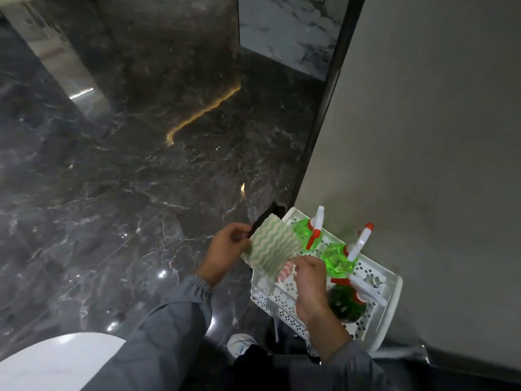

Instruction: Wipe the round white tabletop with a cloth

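Cloth: a green-and-white wavy cloth [275, 246], held up between both hands just above the white perforated basket [270, 301]
Left: the left hand [228, 246] pinches the cloth's left edge; fingers curled on it
Right: the right hand [310, 283] grips the cloth's lower corner from below
Worktop: the round white worktop [56, 362] sits at the lower left, well apart from the cloth; the left sleeve [158, 342] covers part of it
Basket: green spray bottles [339, 258] stand inside; a pink-striped cloth [284, 273] lies under the held one
Floor: dark marble floor [112, 165], glossy
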Motion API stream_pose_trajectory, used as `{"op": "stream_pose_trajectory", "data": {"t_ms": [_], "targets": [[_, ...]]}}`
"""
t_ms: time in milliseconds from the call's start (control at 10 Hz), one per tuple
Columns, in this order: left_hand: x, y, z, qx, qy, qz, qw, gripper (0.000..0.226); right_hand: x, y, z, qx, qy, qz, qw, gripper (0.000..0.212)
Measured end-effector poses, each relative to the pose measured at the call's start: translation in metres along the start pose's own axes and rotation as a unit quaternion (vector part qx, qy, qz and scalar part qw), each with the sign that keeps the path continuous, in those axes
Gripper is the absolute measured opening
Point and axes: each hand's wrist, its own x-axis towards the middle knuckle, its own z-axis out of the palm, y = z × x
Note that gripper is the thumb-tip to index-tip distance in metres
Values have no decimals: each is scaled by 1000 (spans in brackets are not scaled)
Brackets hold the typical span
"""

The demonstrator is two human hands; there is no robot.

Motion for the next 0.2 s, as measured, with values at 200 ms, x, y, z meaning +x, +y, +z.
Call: {"op": "stream_pose_trajectory", "data": {"t_ms": [200], "targets": [[-28, -9, -47, -31, 73, 21, 997, 19, -32, -15, 40, 29, -84, -11, 996, 7]]}}
